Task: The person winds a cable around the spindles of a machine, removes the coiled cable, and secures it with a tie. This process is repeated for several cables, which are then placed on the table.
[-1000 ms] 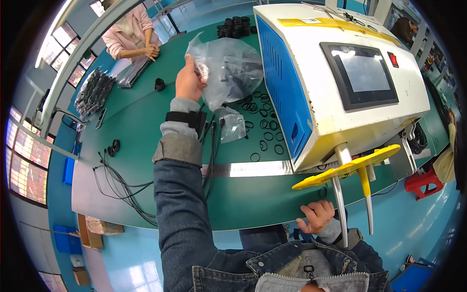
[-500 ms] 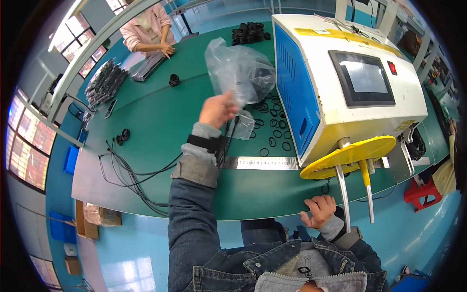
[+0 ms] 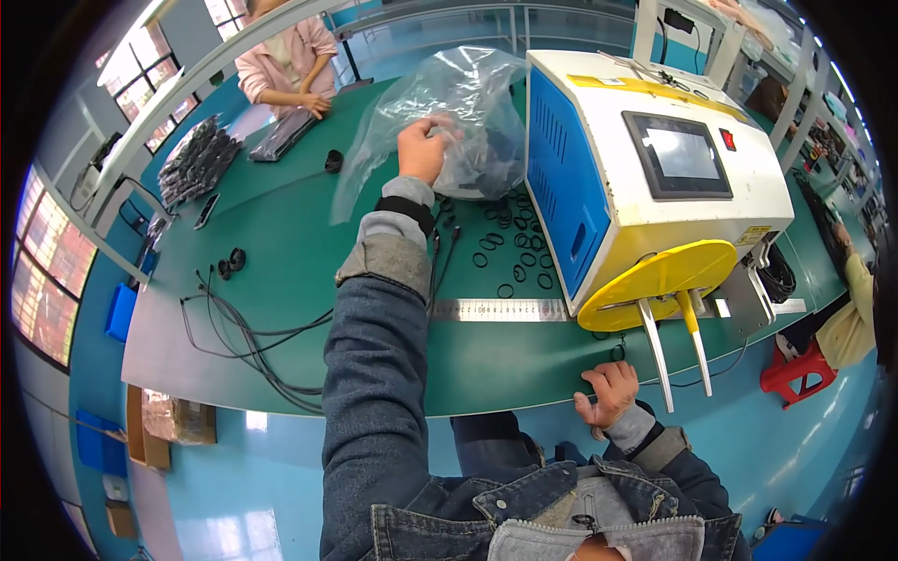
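Note:
My left hand (image 3: 426, 151) is closed on a large clear plastic bag (image 3: 477, 89), gripping it near its middle. The bag stands up from the green table beside the machine, and something dark shows through its lower part. Just right of my left wrist, black rings (image 3: 526, 251) lie scattered, and ends of black cables (image 3: 444, 254) show next to my cuff. At the table's front edge rests my right hand (image 3: 610, 393), fingers loosely bent and thumb apart, with nothing seen in it. A small black ring piece (image 3: 618, 352) lies just beyond its fingertips.
A white and blue machine (image 3: 655, 150) with a yellow disc (image 3: 659, 285) and metal rods stands at right. A steel ruler (image 3: 505, 310) lies before it. Black cables (image 3: 253, 351) spread at left. Across the table, a person in pink (image 3: 290, 61) handles packed bundles (image 3: 281, 136).
My left hand has moved farther away and lifted the bag, which now spreads wider and higher. A small clear piece near the rings is no longer seen there. My right hand stays at the edge.

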`<state>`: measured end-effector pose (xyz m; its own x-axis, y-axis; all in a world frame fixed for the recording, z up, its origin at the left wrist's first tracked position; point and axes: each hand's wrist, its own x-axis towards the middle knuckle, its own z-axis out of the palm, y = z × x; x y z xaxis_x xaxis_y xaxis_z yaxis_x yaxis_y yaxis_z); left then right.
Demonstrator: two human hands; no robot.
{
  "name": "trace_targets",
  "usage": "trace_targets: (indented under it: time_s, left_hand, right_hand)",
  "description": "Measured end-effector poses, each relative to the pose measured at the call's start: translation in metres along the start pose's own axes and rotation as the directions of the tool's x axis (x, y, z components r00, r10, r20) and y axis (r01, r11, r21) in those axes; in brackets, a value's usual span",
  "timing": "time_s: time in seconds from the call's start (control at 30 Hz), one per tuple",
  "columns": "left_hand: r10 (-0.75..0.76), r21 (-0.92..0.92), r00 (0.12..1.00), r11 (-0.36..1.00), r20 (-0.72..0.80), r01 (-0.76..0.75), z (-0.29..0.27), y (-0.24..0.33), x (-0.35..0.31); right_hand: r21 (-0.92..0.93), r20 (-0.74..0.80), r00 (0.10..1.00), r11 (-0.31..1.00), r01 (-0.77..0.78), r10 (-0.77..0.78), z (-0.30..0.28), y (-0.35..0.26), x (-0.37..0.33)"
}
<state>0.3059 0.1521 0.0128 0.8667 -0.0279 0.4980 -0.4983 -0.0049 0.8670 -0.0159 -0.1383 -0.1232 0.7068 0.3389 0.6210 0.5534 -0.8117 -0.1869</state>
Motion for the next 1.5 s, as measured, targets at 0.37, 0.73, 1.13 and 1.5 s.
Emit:
trace_targets:
  time_s: [0.37, 0.73, 1.13, 1.5]
  left_hand:
    - [-0.101, 0.799, 0.875, 0.469, 0.473, -0.377, 0.019, -0.179, 0.102]
    - [0.358, 0.644, 0.861, 0.572, 0.361, -0.508, 0.072, -0.25, 0.127]
    - [0.079, 0.801, 0.937, 0.497, 0.341, -0.333, 0.065, -0.241, 0.096]
    - [-0.189, 0.942, 0.95, 0.277, 0.248, -0.191, 0.083, -0.16, 0.172]
  right_hand:
    - [0.036, 0.03, 1.0, 0.999, 0.008, -0.01, -0.002, -0.007, 0.001]
    - [-0.049, 0.112, 0.991, 0.997, -0.066, 0.071, 0.004, 0.004, -0.015]
    - [-0.055, 0.107, 0.99, 0.995, -0.087, 0.092, 0.02, 0.018, -0.031]
    - [0.067, 0.138, 0.989, 0.996, -0.063, 0.054, 0.008, 0.008, -0.021]
